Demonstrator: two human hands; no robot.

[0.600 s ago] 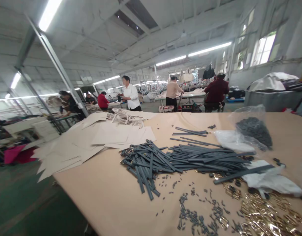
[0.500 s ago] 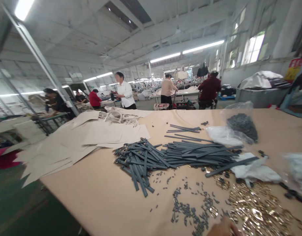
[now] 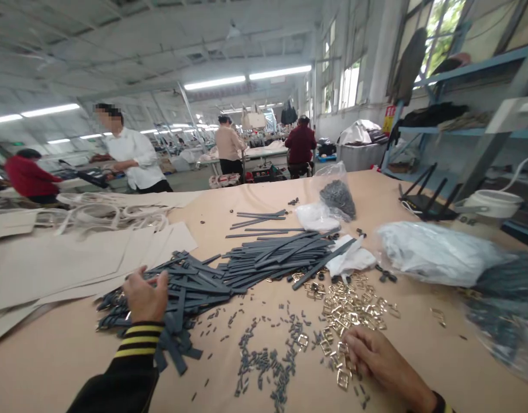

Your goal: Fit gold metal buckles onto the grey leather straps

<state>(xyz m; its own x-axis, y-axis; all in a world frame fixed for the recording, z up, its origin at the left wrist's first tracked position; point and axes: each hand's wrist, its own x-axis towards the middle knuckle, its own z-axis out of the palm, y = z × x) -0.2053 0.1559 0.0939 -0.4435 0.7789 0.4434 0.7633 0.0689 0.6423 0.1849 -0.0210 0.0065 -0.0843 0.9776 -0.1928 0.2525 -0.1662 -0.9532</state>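
My left hand (image 3: 145, 295) lies palm down on a heap of grey straps (image 3: 255, 261) in the middle of the tan table (image 3: 66, 350), fingers curled over several strap ends that carry metal buckles. My right hand (image 3: 373, 355) rests at the near edge of a scatter of gold buckles (image 3: 349, 304). Its fingers are bent together and what they hold is hidden. Small grey loops (image 3: 264, 361) are strewn between the two hands.
Beige fabric sheets (image 3: 53, 264) and white cords (image 3: 109, 209) cover the table's left. Plastic bags (image 3: 431, 252) lie at the right, a bag of dark parts (image 3: 336, 198) farther back, and a black stand (image 3: 427, 203) near the edge. People (image 3: 132, 155) work at other tables.
The view has swung right and down. Both hands have come into sight, the left now on the straps and the right at the buckles.
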